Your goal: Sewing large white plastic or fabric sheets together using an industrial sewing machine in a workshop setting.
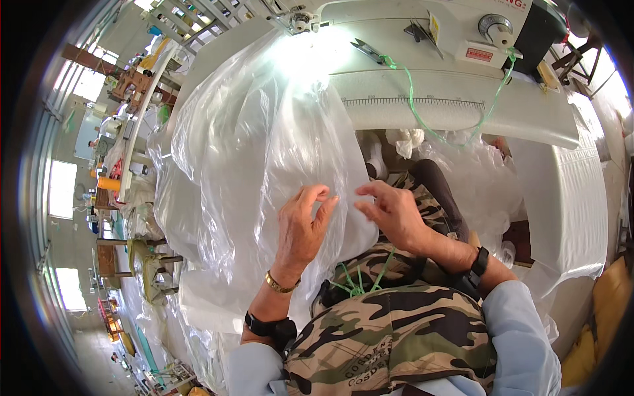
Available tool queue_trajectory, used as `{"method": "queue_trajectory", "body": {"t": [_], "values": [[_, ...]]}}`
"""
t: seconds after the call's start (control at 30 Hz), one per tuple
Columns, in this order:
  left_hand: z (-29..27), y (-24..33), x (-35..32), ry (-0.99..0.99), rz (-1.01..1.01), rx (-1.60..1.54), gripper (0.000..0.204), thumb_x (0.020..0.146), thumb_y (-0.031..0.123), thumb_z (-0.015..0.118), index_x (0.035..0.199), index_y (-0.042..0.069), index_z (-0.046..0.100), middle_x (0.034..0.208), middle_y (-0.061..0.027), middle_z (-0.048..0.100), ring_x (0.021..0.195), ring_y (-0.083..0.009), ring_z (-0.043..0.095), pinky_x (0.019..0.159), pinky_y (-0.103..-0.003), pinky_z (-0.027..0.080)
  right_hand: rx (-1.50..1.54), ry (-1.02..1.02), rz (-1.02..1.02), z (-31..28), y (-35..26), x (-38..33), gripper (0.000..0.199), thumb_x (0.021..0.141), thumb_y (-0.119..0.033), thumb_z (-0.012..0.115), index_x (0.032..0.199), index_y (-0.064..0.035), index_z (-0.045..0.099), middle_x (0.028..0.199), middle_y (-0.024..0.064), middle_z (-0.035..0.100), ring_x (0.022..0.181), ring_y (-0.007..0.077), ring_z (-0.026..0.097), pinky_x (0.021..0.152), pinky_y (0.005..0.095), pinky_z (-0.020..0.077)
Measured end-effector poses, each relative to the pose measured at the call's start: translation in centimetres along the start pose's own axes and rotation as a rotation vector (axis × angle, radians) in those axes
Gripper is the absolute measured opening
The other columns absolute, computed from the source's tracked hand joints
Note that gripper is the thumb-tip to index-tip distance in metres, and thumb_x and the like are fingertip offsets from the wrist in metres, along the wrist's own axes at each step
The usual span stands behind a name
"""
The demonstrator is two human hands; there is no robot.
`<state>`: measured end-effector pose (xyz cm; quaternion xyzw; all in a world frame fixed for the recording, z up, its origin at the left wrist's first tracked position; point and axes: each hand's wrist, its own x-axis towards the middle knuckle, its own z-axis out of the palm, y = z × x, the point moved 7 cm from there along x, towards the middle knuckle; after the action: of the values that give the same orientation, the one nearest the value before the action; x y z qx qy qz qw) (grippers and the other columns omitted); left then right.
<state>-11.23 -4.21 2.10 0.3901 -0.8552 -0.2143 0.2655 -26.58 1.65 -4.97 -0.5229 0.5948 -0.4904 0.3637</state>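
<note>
A large sheet of clear plastic film [244, 152] drapes from the lit needle area of a sewing machine [422, 59] down over my lap. Above its lower right part, my left hand [302, 224] has its thumb and forefinger curved and apart, with nothing visible between them. Facing it across a small gap is my right hand [396, 214], fingers bent and thumb apart, also with nothing visible in them. Beneath the right hand are the film's edge and my camouflage-patterned apron [396, 330]. Several green strings [356, 287] lie on the apron.
Thread snips [368, 51] lie on the machine bed, tied to a green cord [413, 99] looping over its front edge. Tweezers [432, 39] lie further back. White sheeting [561, 198] hangs at right. Other machines [132, 89] stand along the left.
</note>
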Motion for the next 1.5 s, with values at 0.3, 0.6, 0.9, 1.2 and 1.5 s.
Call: {"method": "queue_trajectory", "body": {"t": [0.3,0.6,0.9,1.2,1.5], "values": [[1.9,0.2,-0.5,-0.084,-0.151,-0.002,0.036,0.082,0.03,0.076,0.096,0.001,0.059,0.072,-0.0125,0.066,0.063,-0.024,0.066,0.059,-0.034,0.05,0.248,-0.359,0.278,5.3,0.8,-1.5,0.026,0.089,-0.024,0.063,0.096,0.0005,0.067,0.066,0.0079,0.068,0.05,0.0167,0.062,0.048,0.0302,0.048],[2.0,-1.5,-2.0,-0.063,-0.177,-0.107,0.01,0.084,0.007,0.067,0.088,0.003,0.06,0.069,-0.0099,0.063,0.058,-0.0224,0.063,0.053,-0.033,0.046,-0.163,-0.082,-0.279,3.2,-1.0,-2.6,0.02,0.082,-0.013,0.072,0.098,-0.0044,0.063,0.08,0.0079,0.066,0.064,0.0175,0.061,0.061,0.0326,0.0485],[0.4,3.7,-1.7,0.026,0.126,0.259,0.011,0.082,0.004,0.067,0.084,0.003,0.057,0.073,-0.0116,0.061,0.063,-0.0307,0.059,0.056,-0.036,0.045,0.343,-0.077,0.19,4.3,6.3,-2.1,0.024,0.089,-0.019,0.068,0.097,0.0022,0.059,0.073,0.0071,0.059,0.064,0.0121,0.05,0.062,0.0301,0.0452],[-1.3,-1.0,-2.7,0.023,-0.265,-0.401,0.022,0.098,0.015,0.056,0.082,-0.001,0.06,0.059,-0.004,0.051,0.053,-0.0104,0.046,0.051,-0.026,0.039,0.484,-0.266,-0.017,4.0,-0.4,-3.2,0.022,0.098,-0.018,0.057,0.109,0.0006,0.062,0.081,0.0,0.063,0.073,0.0053,0.051,0.066,0.0251,0.046],[-0.9,-1.9,-4.0,0.009,-0.307,-0.475,0.033,0.102,0.021,0.051,0.078,-0.001,0.059,0.06,0.0013,0.049,0.054,-0.0048,0.043,0.05,-0.022,0.035,-0.09,0.334,-0.441,-1.5,-4.3,-1.2,0.029,0.091,-0.009,0.063,0.117,-0.0008,0.05,0.115,0.0096,0.054,0.1,0.0151,0.052,0.078,0.0312,0.0454]]}}
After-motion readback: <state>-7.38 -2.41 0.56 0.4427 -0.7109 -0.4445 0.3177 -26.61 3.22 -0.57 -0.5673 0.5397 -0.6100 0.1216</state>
